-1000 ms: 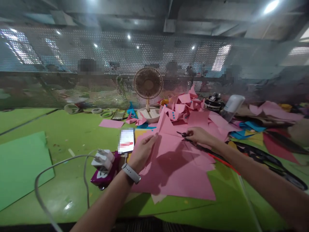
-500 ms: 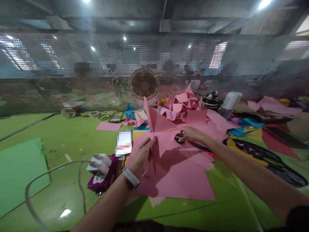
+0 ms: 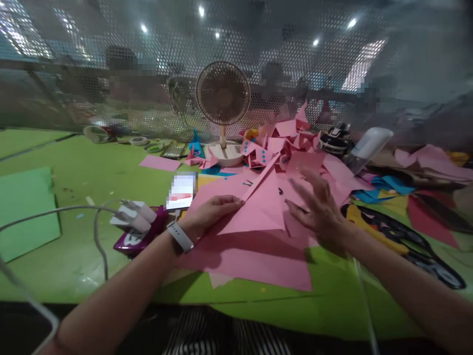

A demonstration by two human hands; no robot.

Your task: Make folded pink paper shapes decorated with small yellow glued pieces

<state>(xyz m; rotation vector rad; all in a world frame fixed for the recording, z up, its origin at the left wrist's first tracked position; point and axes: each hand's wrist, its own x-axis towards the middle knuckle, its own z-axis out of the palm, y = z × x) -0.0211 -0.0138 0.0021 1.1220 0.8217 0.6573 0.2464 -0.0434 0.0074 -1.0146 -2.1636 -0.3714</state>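
My left hand (image 3: pixel 218 212), with a white watch band (image 3: pixel 180 236) on the wrist, pinches a folded piece of pink paper (image 3: pixel 258 214) near its left corner. This paper is tilted and forms a pointed shape with a narrow folded strip along its upper edge. To its right, my right hand (image 3: pixel 318 209) is raised with fingers spread, holding nothing, and slightly blurred. Between them a bit of a black object (image 3: pixel 281 191) shows beside the paper; most of it is hidden. Flat pink sheets (image 3: pixel 258 266) lie beneath on the green table.
A heap of folded pink paper shapes (image 3: pixel 284 140) lies behind, near a small fan (image 3: pixel 223 93). At left are a phone (image 3: pixel 182 191), a white charger (image 3: pixel 136 215) with cables and a green sheet (image 3: pixel 27 212). A yellow and black item (image 3: pixel 406 246) and a clear bottle (image 3: pixel 369 148) stand right.
My right hand has let go of the black object and opened, moving right. The folded pink paper has turned from upright to leaning over rightward. The camera view has tipped down.
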